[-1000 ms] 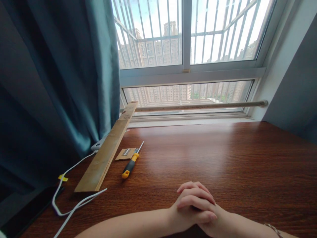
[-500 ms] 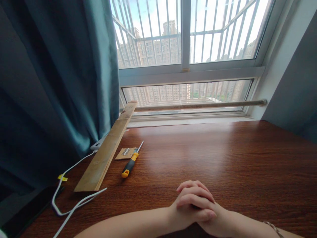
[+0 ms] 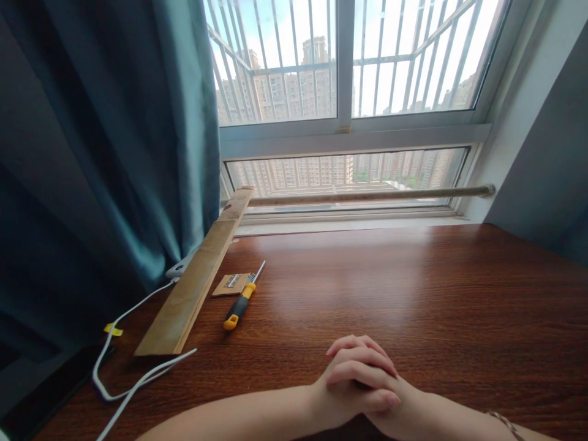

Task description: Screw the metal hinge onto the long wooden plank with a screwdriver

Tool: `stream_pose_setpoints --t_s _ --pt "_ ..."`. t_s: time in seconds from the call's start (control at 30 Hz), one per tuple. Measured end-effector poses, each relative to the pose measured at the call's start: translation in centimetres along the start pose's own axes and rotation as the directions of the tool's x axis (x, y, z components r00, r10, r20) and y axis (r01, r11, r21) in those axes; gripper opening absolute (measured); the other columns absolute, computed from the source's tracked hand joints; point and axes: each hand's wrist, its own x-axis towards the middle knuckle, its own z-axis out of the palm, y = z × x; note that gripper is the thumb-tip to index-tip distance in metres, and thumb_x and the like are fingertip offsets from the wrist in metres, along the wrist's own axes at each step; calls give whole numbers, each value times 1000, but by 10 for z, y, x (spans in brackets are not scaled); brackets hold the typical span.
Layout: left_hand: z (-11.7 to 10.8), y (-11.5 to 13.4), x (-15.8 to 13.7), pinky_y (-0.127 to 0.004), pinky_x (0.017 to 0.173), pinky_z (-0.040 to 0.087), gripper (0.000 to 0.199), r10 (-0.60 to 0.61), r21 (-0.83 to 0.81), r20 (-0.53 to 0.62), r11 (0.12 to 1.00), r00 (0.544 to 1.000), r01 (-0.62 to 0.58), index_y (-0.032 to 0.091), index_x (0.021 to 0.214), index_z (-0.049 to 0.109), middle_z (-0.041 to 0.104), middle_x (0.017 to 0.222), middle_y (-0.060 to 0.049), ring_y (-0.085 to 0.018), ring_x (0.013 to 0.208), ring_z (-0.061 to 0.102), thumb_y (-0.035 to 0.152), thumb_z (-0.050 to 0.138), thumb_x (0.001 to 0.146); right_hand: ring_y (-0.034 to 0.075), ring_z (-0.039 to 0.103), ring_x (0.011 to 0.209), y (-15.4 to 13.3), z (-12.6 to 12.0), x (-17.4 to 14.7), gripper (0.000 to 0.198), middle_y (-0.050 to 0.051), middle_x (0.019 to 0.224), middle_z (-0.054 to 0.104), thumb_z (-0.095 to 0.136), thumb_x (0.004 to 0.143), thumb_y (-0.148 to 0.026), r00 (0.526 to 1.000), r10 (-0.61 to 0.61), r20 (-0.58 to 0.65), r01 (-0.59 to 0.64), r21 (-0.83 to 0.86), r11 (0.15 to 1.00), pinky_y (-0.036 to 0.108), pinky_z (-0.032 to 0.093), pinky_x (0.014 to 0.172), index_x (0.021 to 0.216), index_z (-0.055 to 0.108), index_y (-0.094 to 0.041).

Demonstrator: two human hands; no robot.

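My left hand [image 3: 337, 389] and my right hand [image 3: 399, 404] are clasped together near the front of the wooden table, their fingers interlaced and closed. No object shows between them; the palms are hidden. Left of the hands lies a screwdriver [image 3: 239, 306] with a yellow and black handle, its metal shaft pointing away from me. Beside its shaft is a small piece of cardboard [image 3: 229, 284] with several small metal pieces on it, perhaps screws. Neither hand touches these things.
A long wooden board [image 3: 193, 278] lies at the left, its far end by the window rail [image 3: 367, 197]. White cables [image 3: 138, 389] and a power strip [image 3: 179, 268] sit near the blue curtain [image 3: 184, 122]. The brown tabletop [image 3: 436, 294] reaches the window.
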Motion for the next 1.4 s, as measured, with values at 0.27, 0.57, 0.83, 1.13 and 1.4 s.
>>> stream_pose_setpoints --t_s 0.27,0.57,0.83,1.13,1.4 --pt "1 7 0 -9 54 42 12 146 17 91 989 985 -149 18 58 59 47 49 3 -7 62 58 14 55 69 20 44 116 -2 -3 2 40 6 118 48 45 83 -12 997 70 45 -72 30 997 36 42 96 118 52 -30" --pt "7 8 6 -6 39 36 21 115 205 -444 978 888 -23 17 69 65 55 58 -2 -12 71 63 17 44 73 20 43 115 5 3 -3 43 6 118 46 43 80 -9 999 47 16 -47 8 999 37 41 97 117 52 -28" --pt "29 4 -5 -11 48 47 29 -74 -93 -556 995 828 27 19 89 65 61 80 -5 -18 88 62 15 39 78 21 40 118 6 3 -4 45 6 122 46 44 80 -9 999 28 30 -28 -22 999 39 39 99 120 49 -28" --pt "9 -13 10 -6 42 36 21 -58 -63 -245 997 968 44 19 78 66 56 65 -1 -12 75 62 19 45 75 22 45 115 1 2 -1 46 4 119 47 46 79 -8 998 59 -2 -59 0 998 38 42 97 118 51 -33" --pt "2 6 -7 -10 50 43 19 26 8 -35 1000 999 -26 23 86 64 54 64 -2 -13 77 60 18 52 73 21 43 116 1 1 0 45 6 119 47 44 79 -11 999 35 19 -35 0 999 38 42 96 119 49 -31"
